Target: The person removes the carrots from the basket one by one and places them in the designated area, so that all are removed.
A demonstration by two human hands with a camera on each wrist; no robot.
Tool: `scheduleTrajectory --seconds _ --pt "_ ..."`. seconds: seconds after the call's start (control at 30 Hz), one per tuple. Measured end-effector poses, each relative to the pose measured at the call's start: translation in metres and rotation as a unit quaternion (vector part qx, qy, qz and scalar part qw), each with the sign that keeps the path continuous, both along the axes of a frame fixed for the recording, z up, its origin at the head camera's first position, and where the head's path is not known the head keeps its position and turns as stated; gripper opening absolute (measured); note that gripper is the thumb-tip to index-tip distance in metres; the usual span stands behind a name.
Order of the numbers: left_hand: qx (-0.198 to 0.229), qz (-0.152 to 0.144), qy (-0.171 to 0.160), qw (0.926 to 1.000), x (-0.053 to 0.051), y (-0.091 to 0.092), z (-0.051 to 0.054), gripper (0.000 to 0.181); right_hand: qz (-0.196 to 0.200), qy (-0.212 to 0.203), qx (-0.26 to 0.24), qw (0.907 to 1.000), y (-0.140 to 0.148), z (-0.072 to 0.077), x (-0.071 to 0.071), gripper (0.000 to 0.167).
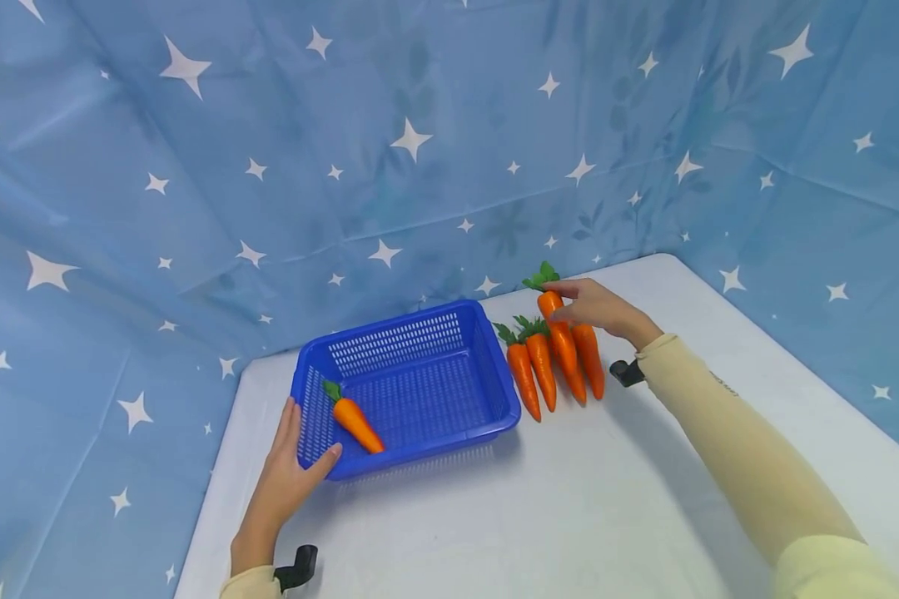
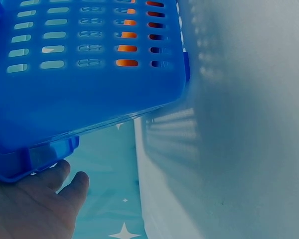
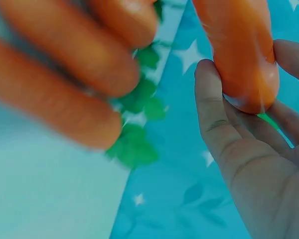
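A blue plastic basket (image 1: 438,445) stands on the table with one orange carrot (image 1: 357,426) lying at its left end. My left hand (image 1: 283,482) rests against the basket's front left corner, fingers straight along the side and thumb at the front rim. My right hand (image 1: 595,309) pinches a carrot (image 1: 564,345) near its leafy top between thumb and fingers; its tip points down toward the table. In the right wrist view the held carrot's blunt end (image 3: 246,64) lies between the fingertips. Three more carrots (image 1: 523,378) lie about it; the rightmost one's top is hidden behind my hand.
The white table (image 1: 539,507) extends to the front and right of the basket. A blue curtain with white stars (image 1: 419,191) hangs close behind it and along both sides. Black wrist mounts (image 1: 296,568) sit at both sleeves.
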State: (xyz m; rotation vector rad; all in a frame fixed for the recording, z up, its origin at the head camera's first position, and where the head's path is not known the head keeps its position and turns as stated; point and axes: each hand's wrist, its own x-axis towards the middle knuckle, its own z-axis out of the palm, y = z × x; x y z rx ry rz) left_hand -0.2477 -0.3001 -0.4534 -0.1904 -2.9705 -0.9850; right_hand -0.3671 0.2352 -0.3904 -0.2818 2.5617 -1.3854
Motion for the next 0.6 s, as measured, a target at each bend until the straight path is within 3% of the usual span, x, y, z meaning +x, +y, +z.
scheduleTrajectory --seconds 0.27,0.6 --pt "-0.003 -0.003 -0.007 1.0 0.001 0.0 0.004 0.11 -0.018 -0.008 0.013 0.9997 0.047 -0.019 0.01 0.069" --pt "-0.004 -0.001 -0.016 0.9999 0.003 0.0 0.004 0.112 -0.052 -0.033 0.055 0.9966 0.075 -0.042 0.012 0.067"
